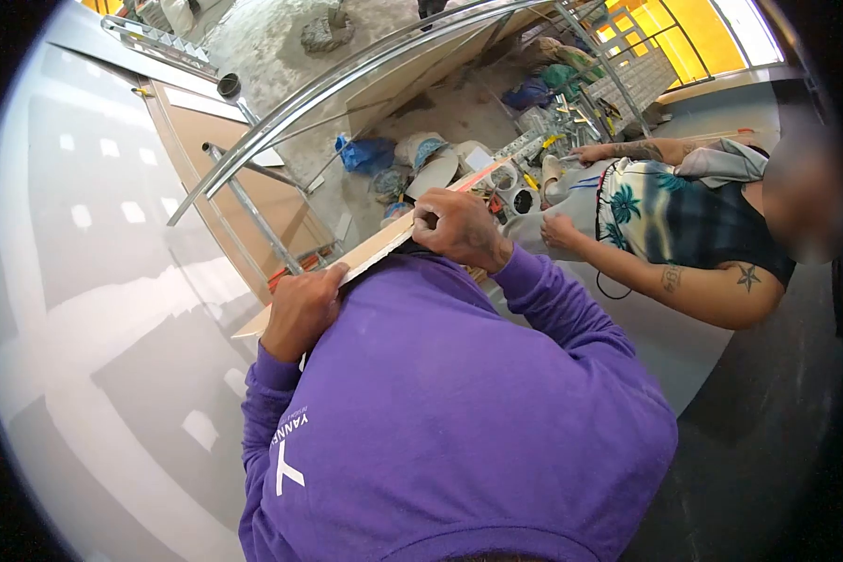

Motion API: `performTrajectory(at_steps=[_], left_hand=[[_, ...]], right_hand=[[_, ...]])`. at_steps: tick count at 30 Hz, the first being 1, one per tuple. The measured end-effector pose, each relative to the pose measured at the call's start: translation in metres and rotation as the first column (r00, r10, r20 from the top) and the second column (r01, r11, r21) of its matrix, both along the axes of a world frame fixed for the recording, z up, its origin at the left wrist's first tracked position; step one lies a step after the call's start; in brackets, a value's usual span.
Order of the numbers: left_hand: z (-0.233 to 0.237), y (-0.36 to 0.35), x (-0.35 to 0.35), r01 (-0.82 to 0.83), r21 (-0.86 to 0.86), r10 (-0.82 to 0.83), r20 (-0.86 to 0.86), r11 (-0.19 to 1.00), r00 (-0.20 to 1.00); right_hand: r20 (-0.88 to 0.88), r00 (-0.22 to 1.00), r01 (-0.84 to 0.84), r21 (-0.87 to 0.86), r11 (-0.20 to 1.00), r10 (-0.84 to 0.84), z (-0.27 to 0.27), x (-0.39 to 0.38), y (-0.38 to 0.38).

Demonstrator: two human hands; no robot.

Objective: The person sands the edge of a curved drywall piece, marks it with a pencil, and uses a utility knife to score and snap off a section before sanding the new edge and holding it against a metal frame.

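Note:
A long, narrow strip of plasterboard (377,245), tan on its face with a ragged white edge, runs slantwise in front of my chest. My left hand (302,307) grips it near its lower left end, the fingers partly hidden behind my wrist and the strip. Farther up the strip, my right hand (463,229) is closed on its edge with the fingers curled. Both arms are in purple sleeves, and the purple sweatshirt (459,403) fills the lower middle of the view. The strip's far end passes behind my right hand.
A co-worker (693,225) stands at the right, their hands near a grey surface. Metal scaffold tubing (281,112) arches behind the strip. A blue bag (365,155) and building clutter lie on the floor. A patched, plastered wall (103,309) rises at left; a ladder (155,42) lies beyond.

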State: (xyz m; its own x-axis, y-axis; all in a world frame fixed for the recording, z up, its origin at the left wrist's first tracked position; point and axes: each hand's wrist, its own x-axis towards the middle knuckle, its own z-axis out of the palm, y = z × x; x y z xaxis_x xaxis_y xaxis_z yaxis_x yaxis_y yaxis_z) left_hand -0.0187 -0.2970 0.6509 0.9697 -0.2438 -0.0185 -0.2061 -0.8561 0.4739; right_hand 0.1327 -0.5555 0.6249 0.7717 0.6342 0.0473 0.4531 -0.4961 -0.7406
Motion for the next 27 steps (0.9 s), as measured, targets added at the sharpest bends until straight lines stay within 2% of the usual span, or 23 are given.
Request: performTrajectory(at_steps=[5, 9, 11, 13, 15, 16, 17, 20, 21, 24, 26, 27], left_hand=[[-0.002, 0.001, 0.005, -0.007, 0.021, 0.008, -0.019, 1.000, 1.000], [0.001, 0.003, 0.009, -0.041, 0.019, 0.042, -0.027, 0.999, 0.999], [0.003, 0.005, 0.007, -0.073, 0.029, 0.075, -0.065, 0.997, 0.995], [0.004, 0.006, 0.007, -0.089, 0.034, 0.091, -0.070, 0.995, 0.993], [0.006, 0.005, 0.007, -0.097, 0.032, 0.098, -0.039, 0.995, 0.994], [0.007, 0.005, 0.006, -0.109, 0.023, 0.110, -0.034, 0.994, 0.993], [0.008, 0.006, 0.006, -0.121, 0.014, 0.121, -0.029, 0.993, 0.992], [0.007, 0.005, 0.004, -0.156, -0.015, 0.156, -0.010, 0.988, 0.988], [0.006, 0.005, 0.005, -0.167, -0.027, 0.167, -0.001, 0.986, 0.986], [0.007, 0.004, 0.006, -0.208, 0.005, 0.208, -0.040, 0.978, 0.977], [0.006, 0.009, 0.005, -0.155, 0.039, 0.156, -0.037, 0.987, 0.987], [-0.015, 0.018, -0.001, -0.121, 0.020, 0.121, 0.027, 0.992, 0.992]], right_hand=[[-0.209, 0.950, 0.254, 0.083, 0.964, -0.232, -0.025, -0.005, 0.004], [-0.308, 0.847, 0.490, 0.134, 0.861, -0.434, -0.054, 0.013, -0.007], [-0.136, 0.803, 0.590, 0.038, 0.807, -0.581, -0.077, 0.037, -0.023], [-0.048, 0.760, 0.649, 0.108, 0.753, -0.648, -0.094, 0.073, -0.051], [-0.278, 0.632, 0.773, 0.169, 0.611, -0.723, -0.077, 0.104, -0.074], [-0.286, 0.588, 0.807, 0.270, 0.525, -0.757, -0.102, 0.128, -0.098], [-0.427, 0.562, 0.825, 0.355, 0.440, -0.708, -0.067, 0.133, -0.097], [-0.357, 0.649, 0.738, 0.509, 0.443, -0.672, -0.035, 0.153, -0.107], [-0.287, 0.727, 0.662, 0.532, 0.528, -0.624, -0.034, 0.158, -0.105], [-0.133, 0.899, 0.430, 0.443, 0.786, -0.417, -0.039, 0.157, -0.085], [0.193, 0.950, 0.208, 0.190, 0.959, -0.245, -0.021, 0.137, -0.059], [0.043, 0.971, 0.227, 0.171, 0.959, -0.237, -0.011, 0.126, -0.039]])
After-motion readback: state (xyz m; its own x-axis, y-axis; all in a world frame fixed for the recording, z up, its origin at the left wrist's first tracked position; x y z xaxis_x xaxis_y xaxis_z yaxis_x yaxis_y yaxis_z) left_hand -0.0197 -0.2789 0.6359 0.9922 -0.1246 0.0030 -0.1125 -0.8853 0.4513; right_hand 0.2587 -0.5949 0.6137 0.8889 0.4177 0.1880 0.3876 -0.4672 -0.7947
